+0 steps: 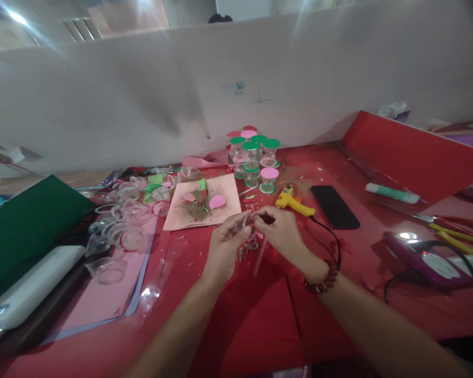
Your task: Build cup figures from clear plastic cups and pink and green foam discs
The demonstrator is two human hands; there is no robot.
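Note:
My left hand [225,244] and my right hand [281,231] meet above the red table, fingers bent inward. Between the left fingers is a small transparent plastic piece [245,220], mostly covered, possibly a cup. The right thumb and fingertips pinch together at its edge; what they grip is too small to make out. Below them lie a translucent stick [260,257] and scattered shreds [246,252]. A yellow glue gun [294,202] rests just beyond the right hand. Behind the left hand, a pink sheet [173,215] carries a brown powdery heap and paper bits.
Stacked cups with green and pink paper discs [251,157] stand at the back. Transparent cups [130,210] crowd the left, near a green board [35,226]. At right are a black phone [335,206], yellow-handled scissors [453,236] and a purple power strip [425,262] with cables.

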